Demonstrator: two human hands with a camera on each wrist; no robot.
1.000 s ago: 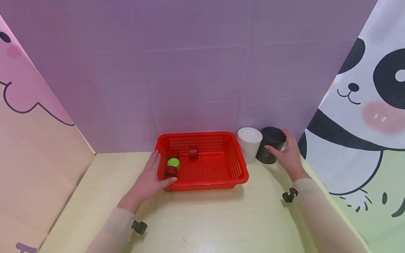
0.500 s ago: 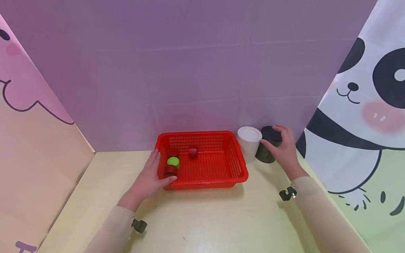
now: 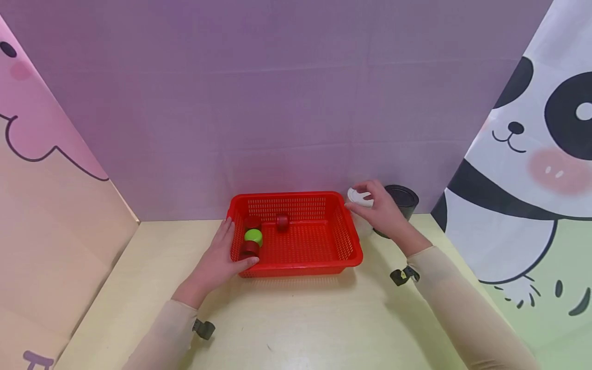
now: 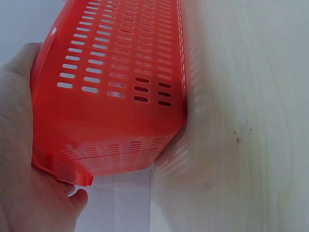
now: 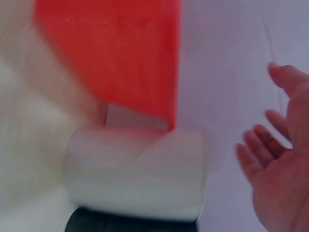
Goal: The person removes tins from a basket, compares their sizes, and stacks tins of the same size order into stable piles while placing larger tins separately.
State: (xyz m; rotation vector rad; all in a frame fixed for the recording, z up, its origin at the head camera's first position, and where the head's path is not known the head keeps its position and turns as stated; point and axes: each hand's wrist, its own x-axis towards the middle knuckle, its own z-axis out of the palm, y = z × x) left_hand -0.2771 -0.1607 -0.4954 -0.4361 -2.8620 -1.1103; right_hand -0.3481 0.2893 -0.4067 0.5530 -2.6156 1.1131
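Observation:
A red plastic basket (image 3: pixel 296 268) holds a lime-green round piece (image 3: pixel 253 236) and several dark red pieces, among them a short cylinder (image 3: pixel 282 222). My left hand (image 3: pixel 215 262) rests on its near left corner, thumb along the front rim and fingers along the left rim. In the left wrist view, the left hand (image 4: pixel 21 159) lies against the outside of the rim. Just above a white lidded canister (image 3: pixel 361 197) hovers my right hand (image 3: pixel 379 210), partly covering it. The right wrist view shows the right hand (image 5: pixel 285 159) apart from the canister (image 5: pixel 137 176), fingers loosely bent, holding nothing.
A black lidded canister (image 3: pixel 403 197) stands at the right of the white one. Behind everything rises a purple backdrop (image 3: pixel 287 103). Panels with cartoon pictures flank the light wooden table (image 3: pixel 296 329), a panda (image 3: pixel 518 190) on the right.
My right hand has moved left from the black canister to over the white one, uncovering most of the black lid. The left hand and the basket stay where they were.

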